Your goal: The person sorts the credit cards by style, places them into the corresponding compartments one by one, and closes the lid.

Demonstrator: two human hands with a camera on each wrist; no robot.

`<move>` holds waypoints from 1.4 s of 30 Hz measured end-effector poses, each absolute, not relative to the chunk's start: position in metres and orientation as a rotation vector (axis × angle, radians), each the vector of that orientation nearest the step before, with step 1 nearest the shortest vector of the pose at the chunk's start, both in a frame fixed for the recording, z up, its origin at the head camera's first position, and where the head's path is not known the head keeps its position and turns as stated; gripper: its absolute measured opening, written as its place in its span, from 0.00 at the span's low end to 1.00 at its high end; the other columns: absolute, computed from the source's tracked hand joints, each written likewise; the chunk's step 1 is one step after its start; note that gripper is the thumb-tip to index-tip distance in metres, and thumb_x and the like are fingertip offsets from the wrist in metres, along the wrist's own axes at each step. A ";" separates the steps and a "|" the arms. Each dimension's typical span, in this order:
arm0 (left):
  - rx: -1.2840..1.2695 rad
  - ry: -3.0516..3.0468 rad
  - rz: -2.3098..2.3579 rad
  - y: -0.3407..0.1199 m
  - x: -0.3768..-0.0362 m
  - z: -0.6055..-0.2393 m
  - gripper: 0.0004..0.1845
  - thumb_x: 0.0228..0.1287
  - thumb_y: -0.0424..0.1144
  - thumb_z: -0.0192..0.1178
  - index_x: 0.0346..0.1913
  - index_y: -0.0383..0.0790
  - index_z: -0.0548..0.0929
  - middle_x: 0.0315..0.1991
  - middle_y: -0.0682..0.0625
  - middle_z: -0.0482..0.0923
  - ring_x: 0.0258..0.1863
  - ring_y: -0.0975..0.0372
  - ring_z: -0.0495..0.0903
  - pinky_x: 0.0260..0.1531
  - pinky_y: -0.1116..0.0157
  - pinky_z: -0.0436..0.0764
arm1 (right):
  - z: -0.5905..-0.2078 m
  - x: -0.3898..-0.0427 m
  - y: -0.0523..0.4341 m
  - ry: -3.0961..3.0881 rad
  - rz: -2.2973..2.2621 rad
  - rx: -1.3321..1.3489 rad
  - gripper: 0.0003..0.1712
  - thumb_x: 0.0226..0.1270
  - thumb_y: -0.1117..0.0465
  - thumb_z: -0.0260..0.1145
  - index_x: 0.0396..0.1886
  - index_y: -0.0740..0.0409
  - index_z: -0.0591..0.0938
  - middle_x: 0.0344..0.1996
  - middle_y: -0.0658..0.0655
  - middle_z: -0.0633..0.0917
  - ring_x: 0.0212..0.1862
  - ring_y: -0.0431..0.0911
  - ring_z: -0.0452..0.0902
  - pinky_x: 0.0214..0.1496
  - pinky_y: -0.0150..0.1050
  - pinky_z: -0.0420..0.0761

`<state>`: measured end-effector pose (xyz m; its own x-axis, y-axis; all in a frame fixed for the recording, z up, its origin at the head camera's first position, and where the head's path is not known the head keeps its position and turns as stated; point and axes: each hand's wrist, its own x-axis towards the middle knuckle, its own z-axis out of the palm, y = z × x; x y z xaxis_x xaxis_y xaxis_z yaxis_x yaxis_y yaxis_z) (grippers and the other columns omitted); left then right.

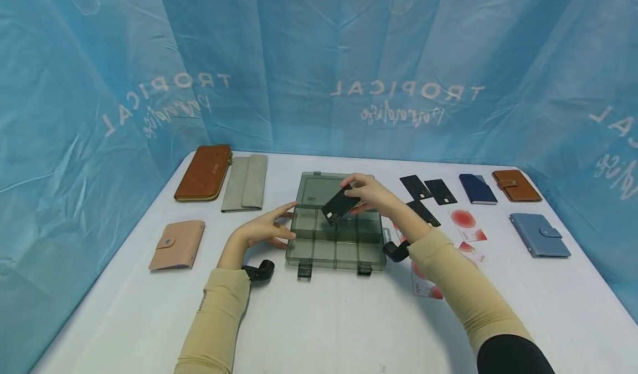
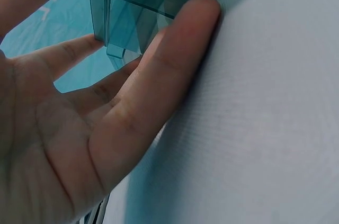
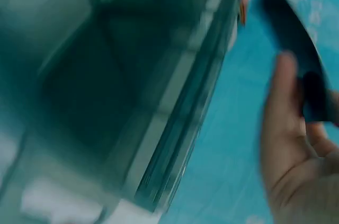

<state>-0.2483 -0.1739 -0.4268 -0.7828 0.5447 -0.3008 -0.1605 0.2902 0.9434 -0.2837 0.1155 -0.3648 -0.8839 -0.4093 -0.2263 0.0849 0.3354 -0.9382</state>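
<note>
An open, translucent grey compartment box [image 1: 335, 241] lies in the middle of the white table [image 1: 339, 318]. My left hand [image 1: 271, 227] rests with straight fingers against the box's left side. In the left wrist view the fingers [image 2: 175, 49] touch the box's corner [image 2: 137, 1] on the table. My right hand [image 1: 371, 194] pinches a black card [image 1: 340, 205], tilted, just above the box's compartments. The right wrist view is blurred; it shows the box [image 3: 106, 86], the right hand [image 3: 296, 150] and the dark card [image 3: 296, 44].
A brown long wallet [image 1: 204, 173], a grey wallet [image 1: 244, 183] and a pink card holder [image 1: 176, 245] lie at the left. To the right are black cards [image 1: 441, 191], red-and-white cards [image 1: 466, 224], a navy wallet [image 1: 477, 189], a brown wallet [image 1: 515, 185] and a blue wallet [image 1: 540, 234]. Blue curtains surround the table.
</note>
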 end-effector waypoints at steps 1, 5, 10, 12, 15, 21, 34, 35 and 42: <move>0.347 1.969 1.544 -0.174 -0.249 -0.427 0.49 0.57 0.32 0.63 0.74 0.52 0.42 0.70 0.37 0.42 0.45 0.54 0.77 0.43 0.54 0.81 | -0.365 -0.282 0.110 2.218 -1.530 -0.279 0.18 0.70 0.66 0.53 0.58 0.59 0.70 0.53 0.66 0.71 0.45 0.56 0.77 0.48 0.54 0.79; 0.341 1.950 1.563 -0.173 -0.250 -0.426 0.49 0.57 0.31 0.63 0.74 0.52 0.43 0.70 0.37 0.42 0.42 0.56 0.77 0.43 0.53 0.81 | -0.367 -0.277 0.090 2.341 -1.406 -0.258 0.17 0.68 0.66 0.55 0.56 0.55 0.74 0.48 0.63 0.76 0.40 0.51 0.77 0.45 0.54 0.78; 0.361 1.927 1.579 -0.172 -0.251 -0.426 0.49 0.57 0.30 0.62 0.74 0.50 0.43 0.70 0.37 0.41 0.41 0.57 0.77 0.43 0.52 0.81 | -0.368 -0.275 0.077 2.402 -1.421 -0.203 0.15 0.67 0.69 0.55 0.53 0.57 0.75 0.49 0.64 0.75 0.43 0.54 0.78 0.44 0.51 0.81; 0.367 1.920 1.583 -0.172 -0.251 -0.426 0.48 0.57 0.30 0.62 0.74 0.49 0.43 0.70 0.36 0.41 0.41 0.56 0.77 0.43 0.52 0.81 | -0.369 -0.274 0.075 2.402 -1.466 -0.171 0.15 0.66 0.69 0.54 0.52 0.60 0.74 0.50 0.65 0.74 0.45 0.55 0.77 0.43 0.49 0.82; 0.369 1.922 1.581 -0.172 -0.250 -0.426 0.48 0.57 0.31 0.62 0.74 0.50 0.43 0.70 0.36 0.41 0.42 0.56 0.77 0.43 0.53 0.81 | -0.371 -0.274 0.073 2.398 -1.486 -0.144 0.13 0.66 0.70 0.54 0.49 0.62 0.74 0.51 0.66 0.74 0.44 0.56 0.77 0.39 0.46 0.83; 0.369 1.925 1.582 -0.173 -0.248 -0.426 0.49 0.57 0.30 0.63 0.74 0.49 0.42 0.70 0.36 0.41 0.41 0.56 0.77 0.43 0.53 0.81 | -0.378 -0.273 0.070 2.572 -1.091 -0.340 0.04 0.62 0.68 0.61 0.37 0.61 0.77 0.33 0.58 0.80 0.27 0.47 0.76 0.24 0.34 0.79; 0.375 1.930 1.577 -0.172 -0.250 -0.426 0.49 0.57 0.30 0.63 0.74 0.50 0.42 0.70 0.36 0.41 0.41 0.56 0.78 0.42 0.53 0.81 | -0.376 -0.268 0.061 2.532 -0.522 -0.510 0.21 0.69 0.60 0.54 0.61 0.58 0.73 0.37 0.60 0.82 0.23 0.44 0.71 0.24 0.36 0.75; 0.373 1.934 1.574 -0.173 -0.250 -0.426 0.49 0.57 0.30 0.63 0.74 0.50 0.42 0.70 0.36 0.41 0.41 0.56 0.77 0.42 0.53 0.81 | -0.377 -0.268 0.061 2.511 -0.498 -0.498 0.23 0.69 0.59 0.53 0.63 0.57 0.71 0.42 0.60 0.81 0.26 0.45 0.73 0.27 0.38 0.78; 0.351 1.915 1.591 -0.173 -0.249 -0.428 0.49 0.57 0.30 0.63 0.74 0.50 0.42 0.70 0.36 0.41 0.40 0.57 0.77 0.42 0.52 0.81 | -0.376 -0.269 0.069 2.415 -0.539 -0.490 0.26 0.70 0.54 0.53 0.66 0.54 0.67 0.51 0.56 0.78 0.36 0.50 0.76 0.34 0.43 0.78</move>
